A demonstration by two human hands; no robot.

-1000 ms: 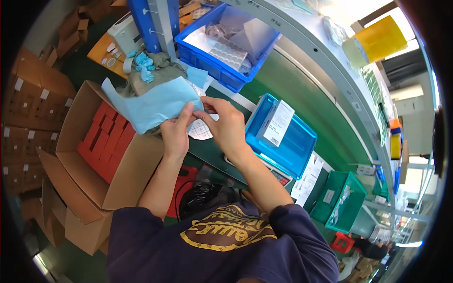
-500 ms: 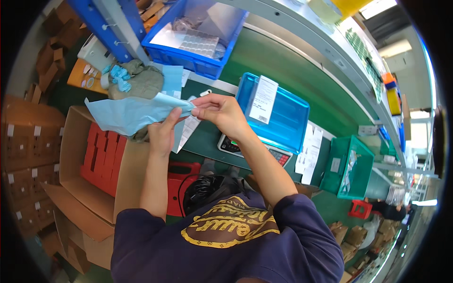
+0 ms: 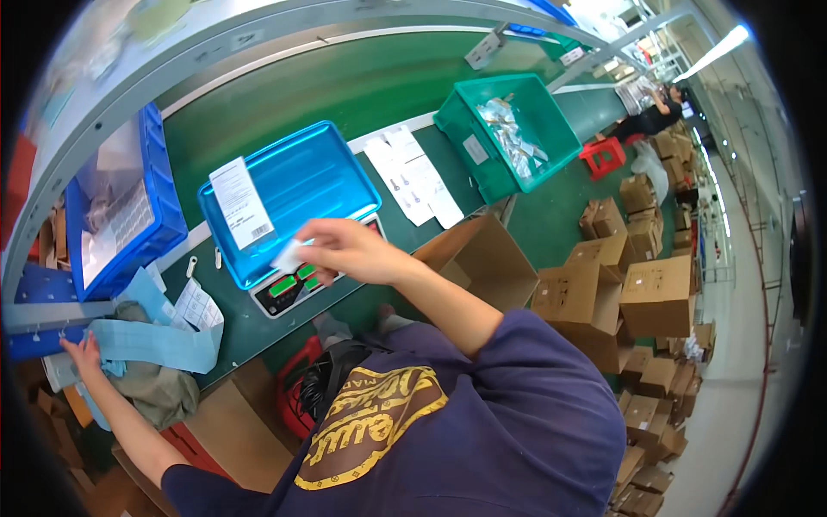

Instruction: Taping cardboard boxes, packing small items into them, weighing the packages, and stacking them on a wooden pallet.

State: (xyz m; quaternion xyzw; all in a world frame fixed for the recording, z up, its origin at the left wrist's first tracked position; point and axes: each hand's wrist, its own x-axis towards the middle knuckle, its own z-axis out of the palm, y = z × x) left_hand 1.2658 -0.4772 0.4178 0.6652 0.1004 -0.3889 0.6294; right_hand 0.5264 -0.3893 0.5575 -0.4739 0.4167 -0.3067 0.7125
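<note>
Pale-blue sheet, lengthwise left-to-right at left hand, white piece in right hand

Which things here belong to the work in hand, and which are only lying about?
Seemingly in use:
small white piece in right hand
pale blue thin sheet near left hand
shiny blue rectangular tray

Seemingly lying about:
red plastic stool
brown cardboard boxes

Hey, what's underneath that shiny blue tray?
Under the blue tray sits a scale; its front edge with green displays shows near the right hand. The tray covers the rest, so anything else there can't be seen.
</note>
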